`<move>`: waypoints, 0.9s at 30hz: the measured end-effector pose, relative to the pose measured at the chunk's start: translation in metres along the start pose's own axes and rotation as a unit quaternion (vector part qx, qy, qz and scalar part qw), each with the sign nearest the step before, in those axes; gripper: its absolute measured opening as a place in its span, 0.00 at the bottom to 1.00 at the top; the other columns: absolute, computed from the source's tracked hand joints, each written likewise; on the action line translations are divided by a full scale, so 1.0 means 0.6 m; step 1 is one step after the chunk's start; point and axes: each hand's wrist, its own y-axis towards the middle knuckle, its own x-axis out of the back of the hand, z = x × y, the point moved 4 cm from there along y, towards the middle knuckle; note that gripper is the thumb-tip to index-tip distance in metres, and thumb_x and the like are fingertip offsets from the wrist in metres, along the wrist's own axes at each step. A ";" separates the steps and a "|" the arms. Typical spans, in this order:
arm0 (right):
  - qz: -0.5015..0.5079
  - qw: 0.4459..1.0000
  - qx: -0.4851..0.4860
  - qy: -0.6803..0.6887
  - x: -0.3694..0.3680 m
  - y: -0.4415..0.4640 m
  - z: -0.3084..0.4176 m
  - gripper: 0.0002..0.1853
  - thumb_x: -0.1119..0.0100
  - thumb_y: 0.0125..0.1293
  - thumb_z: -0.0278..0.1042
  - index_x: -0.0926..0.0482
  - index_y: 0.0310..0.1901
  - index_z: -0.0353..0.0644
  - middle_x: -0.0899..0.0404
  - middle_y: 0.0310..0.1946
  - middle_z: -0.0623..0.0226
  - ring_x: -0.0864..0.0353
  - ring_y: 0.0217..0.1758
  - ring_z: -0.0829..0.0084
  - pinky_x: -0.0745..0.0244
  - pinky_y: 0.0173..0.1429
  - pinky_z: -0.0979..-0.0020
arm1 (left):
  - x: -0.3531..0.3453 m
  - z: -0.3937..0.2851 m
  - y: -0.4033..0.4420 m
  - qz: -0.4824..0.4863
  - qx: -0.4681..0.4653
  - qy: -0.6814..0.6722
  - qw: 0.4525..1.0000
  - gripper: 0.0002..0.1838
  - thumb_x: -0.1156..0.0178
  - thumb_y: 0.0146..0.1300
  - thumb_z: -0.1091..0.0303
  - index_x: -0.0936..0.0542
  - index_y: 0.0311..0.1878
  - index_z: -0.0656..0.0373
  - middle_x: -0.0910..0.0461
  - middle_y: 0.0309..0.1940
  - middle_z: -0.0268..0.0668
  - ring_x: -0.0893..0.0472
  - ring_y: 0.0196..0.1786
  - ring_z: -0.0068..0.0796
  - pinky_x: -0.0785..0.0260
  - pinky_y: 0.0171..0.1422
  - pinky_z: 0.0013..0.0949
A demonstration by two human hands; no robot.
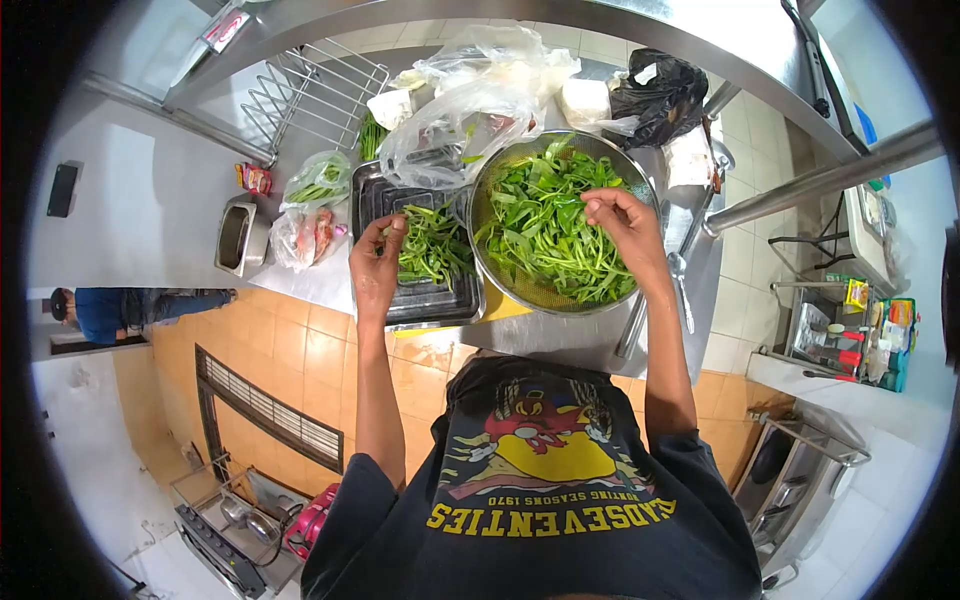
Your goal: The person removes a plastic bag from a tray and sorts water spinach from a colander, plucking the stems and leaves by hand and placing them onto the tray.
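Observation:
A round mesh strainer holds a heap of leafy green stems. Over its right side is my right hand, thumb and forefinger pinched together above the leaves; whatever sits between them is too small to make out. To the left, a black rectangular tray carries a smaller pile of cut greens. My left hand is at this tray's left edge, its fingers curled against the thumb beside the pile. What it pinches, if anything, is hidden.
Behind the strainer lie clear plastic bags and a black plastic bag. Bagged vegetables and a metal container stand on the left. A wire rack and a steel post border the table. Another person stands far left.

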 end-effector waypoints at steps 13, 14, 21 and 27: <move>-0.078 0.979 0.051 -0.180 0.029 -0.018 -0.026 0.08 0.40 0.68 0.28 0.19 0.46 0.36 0.17 0.36 0.67 0.22 0.36 0.78 0.28 0.44 0.76 | -0.038 -0.048 -0.007 0.007 -0.144 0.117 0.983 0.12 0.36 0.65 0.66 0.16 0.48 0.59 0.18 0.43 0.44 0.21 0.48 0.40 0.31 0.56 0.39; -0.087 0.972 0.056 -0.212 0.035 -0.021 -0.036 0.09 0.40 0.68 0.28 0.19 0.47 0.36 0.17 0.37 0.66 0.22 0.37 0.77 0.28 0.45 0.76 | -0.052 -0.052 -0.008 0.023 -0.146 0.103 0.984 0.11 0.36 0.65 0.67 0.16 0.48 0.59 0.18 0.43 0.44 0.20 0.49 0.40 0.30 0.56 0.39; -0.107 0.953 0.059 -0.278 0.052 -0.038 -0.056 0.10 0.34 0.60 0.27 0.20 0.43 0.36 0.20 0.36 0.57 0.21 0.40 0.61 0.26 0.45 0.63 | -0.139 -0.070 -0.031 0.111 -0.146 0.060 0.981 0.10 0.36 0.63 0.70 0.16 0.48 0.59 0.17 0.41 0.44 0.19 0.43 0.39 0.28 0.52 0.37; -0.059 0.932 0.057 -0.354 0.014 -0.032 -0.051 0.09 0.34 0.59 0.29 0.21 0.40 0.39 0.19 0.36 0.55 0.21 0.43 0.53 0.27 0.46 0.57 | -0.180 -0.077 -0.043 0.149 -0.157 0.069 0.974 0.09 0.36 0.64 0.69 0.15 0.47 0.58 0.17 0.41 0.44 0.19 0.44 0.43 0.29 0.52 0.40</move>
